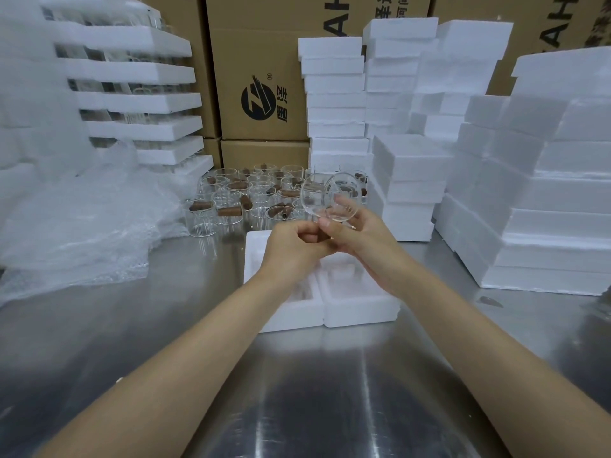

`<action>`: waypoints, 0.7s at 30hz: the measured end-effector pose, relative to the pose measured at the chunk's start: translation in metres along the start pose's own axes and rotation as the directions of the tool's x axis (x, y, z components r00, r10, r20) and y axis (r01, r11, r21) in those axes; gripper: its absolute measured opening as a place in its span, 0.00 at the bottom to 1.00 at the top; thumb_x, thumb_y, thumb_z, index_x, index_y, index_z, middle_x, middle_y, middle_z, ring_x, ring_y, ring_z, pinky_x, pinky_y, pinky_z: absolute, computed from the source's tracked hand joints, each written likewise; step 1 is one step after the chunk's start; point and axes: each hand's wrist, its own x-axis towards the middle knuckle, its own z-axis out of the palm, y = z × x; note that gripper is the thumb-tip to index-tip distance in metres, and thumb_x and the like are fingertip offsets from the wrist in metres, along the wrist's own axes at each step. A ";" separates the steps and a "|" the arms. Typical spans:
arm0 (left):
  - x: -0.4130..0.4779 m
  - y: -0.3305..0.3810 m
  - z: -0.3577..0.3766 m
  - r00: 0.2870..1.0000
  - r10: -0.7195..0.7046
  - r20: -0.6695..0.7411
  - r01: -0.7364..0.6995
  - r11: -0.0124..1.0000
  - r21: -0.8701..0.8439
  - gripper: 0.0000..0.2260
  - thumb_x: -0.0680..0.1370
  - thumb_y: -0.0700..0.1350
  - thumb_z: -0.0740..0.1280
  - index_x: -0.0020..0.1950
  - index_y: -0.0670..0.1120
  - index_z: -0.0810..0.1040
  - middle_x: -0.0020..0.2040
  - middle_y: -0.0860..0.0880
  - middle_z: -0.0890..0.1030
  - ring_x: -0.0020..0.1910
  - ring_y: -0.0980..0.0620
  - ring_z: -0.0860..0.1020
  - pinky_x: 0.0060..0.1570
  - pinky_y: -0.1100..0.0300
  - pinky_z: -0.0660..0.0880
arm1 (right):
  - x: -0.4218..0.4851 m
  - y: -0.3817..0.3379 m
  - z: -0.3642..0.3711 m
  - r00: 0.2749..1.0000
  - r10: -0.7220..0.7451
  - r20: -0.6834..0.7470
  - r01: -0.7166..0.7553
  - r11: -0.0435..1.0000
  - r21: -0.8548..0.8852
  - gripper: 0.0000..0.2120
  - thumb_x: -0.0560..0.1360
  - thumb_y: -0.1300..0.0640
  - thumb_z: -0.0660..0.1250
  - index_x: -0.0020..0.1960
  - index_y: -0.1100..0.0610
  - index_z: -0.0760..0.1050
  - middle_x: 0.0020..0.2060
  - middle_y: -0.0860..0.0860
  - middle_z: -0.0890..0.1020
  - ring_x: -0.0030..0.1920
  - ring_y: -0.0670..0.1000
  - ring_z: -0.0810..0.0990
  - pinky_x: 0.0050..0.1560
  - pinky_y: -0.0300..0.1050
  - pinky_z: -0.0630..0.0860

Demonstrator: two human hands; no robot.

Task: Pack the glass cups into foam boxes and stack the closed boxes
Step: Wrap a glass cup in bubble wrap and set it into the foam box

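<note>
gripping glass cup (325, 198) tilted: right hand (358, 241); left hand (294, 246) pinching beneath.

Both forearms bare, stretched from near edge toward far centre, converging. Left hand (294, 249): back up, fingers curled, tips touching right hand (360, 246); whether they pinch anything unclear. Right hand: palm facing left, thumb and fingers gripping tilted glass cup (325, 198).

The rear is being closed off by printed cardboard cartons (261, 77); light, seemingly overhead, is being reflected by the steel table (99, 342).
</note>
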 end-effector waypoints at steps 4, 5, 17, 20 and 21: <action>0.004 -0.002 0.000 0.999 -0.012 -0.044 0.012 1.000 0.020 0.11 0.68 0.44 0.78 0.38 0.41 0.79 0.31 0.49 0.67 0.33 0.51 0.67 0.41 0.56 0.66 | 0.001 0.001 0.000 0.990 -0.082 -0.111 0.083 0.997 0.006 0.38 0.66 0.50 0.77 0.72 0.49 0.64 0.62 0.51 0.77 0.55 0.50 0.82 0.60 0.54 0.77; 0.004 -0.002 0.000 0.998 -0.015 -0.059 0.017 1.000 0.021 0.11 0.68 0.46 0.79 0.38 0.43 0.79 0.31 0.50 0.67 0.32 0.52 0.68 0.41 0.56 0.67 | 0.001 0.001 -0.001 0.986 -0.092 -0.137 0.095 0.995 0.018 0.35 0.68 0.52 0.76 0.71 0.49 0.65 0.63 0.54 0.75 0.55 0.53 0.82 0.59 0.55 0.77; 0.009 -0.002 -0.003 0.964 0.121 -0.237 -0.141 0.988 -0.068 0.01 0.77 0.44 0.70 0.47 0.47 0.80 0.36 0.53 0.78 0.32 0.60 0.74 0.30 0.70 0.72 | 0.003 0.001 -0.006 0.996 0.034 -0.083 -0.018 0.983 0.183 0.27 0.75 0.62 0.70 0.70 0.60 0.62 0.50 0.56 0.81 0.50 0.52 0.84 0.41 0.39 0.79; 0.011 -0.005 -0.002 0.957 0.109 -0.269 -0.149 0.980 -0.133 0.06 0.77 0.41 0.69 0.53 0.42 0.78 0.39 0.53 0.79 0.31 0.64 0.76 0.31 0.71 0.73 | 0.004 0.001 -0.007 0.999 0.028 -0.032 -0.021 0.978 0.208 0.22 0.76 0.62 0.68 0.67 0.59 0.64 0.48 0.54 0.82 0.49 0.52 0.84 0.44 0.40 0.80; 0.011 -0.005 -0.002 0.953 0.118 -0.278 -0.164 0.975 -0.151 0.06 0.78 0.39 0.69 0.53 0.41 0.77 0.40 0.53 0.79 0.33 0.65 0.77 0.32 0.71 0.74 | 0.004 0.002 -0.007 0.999 0.032 -0.013 -0.028 0.973 0.230 0.20 0.76 0.61 0.68 0.65 0.58 0.66 0.49 0.54 0.82 0.49 0.54 0.84 0.45 0.42 0.79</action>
